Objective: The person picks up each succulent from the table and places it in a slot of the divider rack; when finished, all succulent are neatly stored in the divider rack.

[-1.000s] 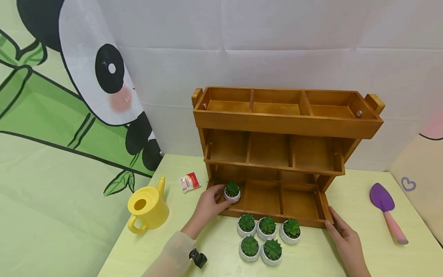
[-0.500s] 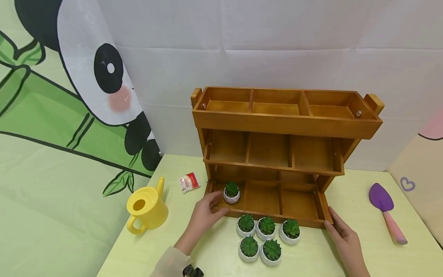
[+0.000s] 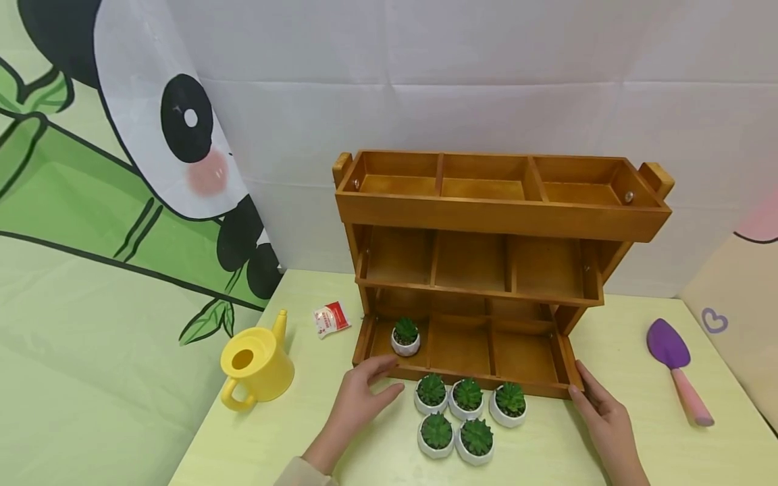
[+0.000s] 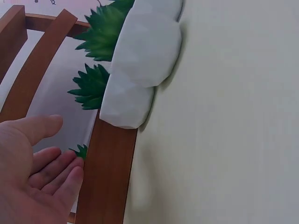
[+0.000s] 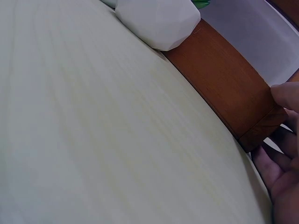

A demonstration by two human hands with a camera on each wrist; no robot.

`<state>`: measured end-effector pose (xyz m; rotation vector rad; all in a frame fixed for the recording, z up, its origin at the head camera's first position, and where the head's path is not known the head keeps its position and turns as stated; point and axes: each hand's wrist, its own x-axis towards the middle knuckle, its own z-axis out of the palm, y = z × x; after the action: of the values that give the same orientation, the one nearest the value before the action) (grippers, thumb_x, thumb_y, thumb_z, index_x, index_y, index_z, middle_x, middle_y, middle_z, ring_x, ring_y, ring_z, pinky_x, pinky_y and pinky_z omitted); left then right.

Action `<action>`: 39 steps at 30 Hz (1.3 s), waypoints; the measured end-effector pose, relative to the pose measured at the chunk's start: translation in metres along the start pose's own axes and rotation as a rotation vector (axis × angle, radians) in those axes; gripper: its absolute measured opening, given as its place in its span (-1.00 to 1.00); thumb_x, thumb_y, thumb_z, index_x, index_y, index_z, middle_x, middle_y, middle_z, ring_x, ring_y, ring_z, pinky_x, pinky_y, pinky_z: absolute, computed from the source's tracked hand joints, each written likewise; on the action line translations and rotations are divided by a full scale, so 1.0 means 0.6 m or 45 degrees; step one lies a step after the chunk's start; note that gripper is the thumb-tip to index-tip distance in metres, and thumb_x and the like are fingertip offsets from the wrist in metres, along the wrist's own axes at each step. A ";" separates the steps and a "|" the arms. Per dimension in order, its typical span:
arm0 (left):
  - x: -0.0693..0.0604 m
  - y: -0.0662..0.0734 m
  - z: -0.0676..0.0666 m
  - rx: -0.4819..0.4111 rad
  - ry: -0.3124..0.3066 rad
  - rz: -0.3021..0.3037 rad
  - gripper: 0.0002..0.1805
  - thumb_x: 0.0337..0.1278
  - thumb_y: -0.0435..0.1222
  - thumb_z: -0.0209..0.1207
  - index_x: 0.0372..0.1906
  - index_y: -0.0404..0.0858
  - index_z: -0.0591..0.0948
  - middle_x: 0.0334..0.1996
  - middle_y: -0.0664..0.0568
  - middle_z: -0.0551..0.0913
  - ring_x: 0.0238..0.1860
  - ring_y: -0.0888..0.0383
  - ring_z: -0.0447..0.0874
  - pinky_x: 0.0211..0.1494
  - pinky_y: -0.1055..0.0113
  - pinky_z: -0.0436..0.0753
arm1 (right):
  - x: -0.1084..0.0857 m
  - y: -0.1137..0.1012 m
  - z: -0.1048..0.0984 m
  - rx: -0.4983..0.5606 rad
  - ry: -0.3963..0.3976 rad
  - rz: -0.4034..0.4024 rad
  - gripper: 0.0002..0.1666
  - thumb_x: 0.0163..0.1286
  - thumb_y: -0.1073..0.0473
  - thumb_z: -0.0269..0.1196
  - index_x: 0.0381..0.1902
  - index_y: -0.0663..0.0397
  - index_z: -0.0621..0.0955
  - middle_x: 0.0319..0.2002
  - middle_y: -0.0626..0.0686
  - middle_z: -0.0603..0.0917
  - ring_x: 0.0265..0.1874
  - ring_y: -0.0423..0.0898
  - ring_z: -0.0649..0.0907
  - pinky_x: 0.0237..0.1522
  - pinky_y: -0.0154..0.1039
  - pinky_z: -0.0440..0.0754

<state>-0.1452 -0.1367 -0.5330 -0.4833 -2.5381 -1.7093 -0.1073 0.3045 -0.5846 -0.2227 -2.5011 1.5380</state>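
A three-tier wooden plant stand (image 3: 504, 217) stands at the back of the table. In its bottom-left compartment sits one small potted succulent (image 3: 405, 337) in a white faceted pot. My left hand (image 3: 360, 398), fingers loosely bent and holding nothing, hovers at the front edge of that compartment, apart from the pot. The left wrist view shows that hand (image 4: 37, 168) with thumb and fingers spread apart. At the stand's lower right corner my right hand (image 3: 608, 428) grips the bottom tier, thumb at the front and fingers round the side. Several more potted succulents (image 3: 436, 432) stand before the stand.
On the left are a yellow watering can (image 3: 258, 364) and a small red-and-white packet (image 3: 331, 319). A trowel (image 3: 677, 368) with purple blade and pink handle lies on the right. A white cloth backdrop (image 3: 486, 81) hangs behind the stand.
My left hand has let go of the succulent in the bottom-left compartment and drawn back towards the front. The right hand has stayed on the stand's corner.
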 end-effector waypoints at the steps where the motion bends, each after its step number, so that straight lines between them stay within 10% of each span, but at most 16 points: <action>1: -0.004 0.001 0.002 -0.013 -0.003 -0.001 -0.54 0.21 -0.34 0.47 0.18 -0.39 0.66 0.11 -0.15 0.73 0.15 -0.09 0.71 0.24 0.16 0.66 | 0.000 0.000 0.000 0.003 -0.002 0.000 -0.31 0.62 -0.01 0.21 0.60 -0.03 0.35 0.47 0.19 0.37 0.16 -0.68 0.37 0.08 -0.73 0.38; 16: -0.051 -0.016 0.038 -0.112 -0.138 -0.029 -0.64 0.28 -0.28 0.43 0.11 -0.31 0.71 0.04 -0.09 0.76 0.11 0.00 0.73 0.22 0.16 0.68 | 0.001 0.001 0.000 0.019 -0.021 0.027 -0.30 0.62 -0.04 0.21 0.61 -0.04 0.33 0.48 0.19 0.35 0.17 -0.67 0.36 0.08 -0.73 0.38; 39: -0.068 -0.018 0.048 -0.213 -0.378 0.037 -0.67 0.40 -0.20 0.34 0.13 -0.29 0.72 0.08 -0.02 0.75 0.11 0.10 0.71 0.23 0.20 0.67 | 0.000 -0.001 0.000 0.002 -0.020 0.020 -0.30 0.63 -0.04 0.20 0.61 -0.05 0.33 0.47 0.22 0.36 0.16 -0.68 0.36 0.07 -0.74 0.37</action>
<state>-0.1055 -0.1232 -0.5623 -0.8384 -2.5687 -1.9824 -0.1073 0.3041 -0.5842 -0.2314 -2.5158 1.5538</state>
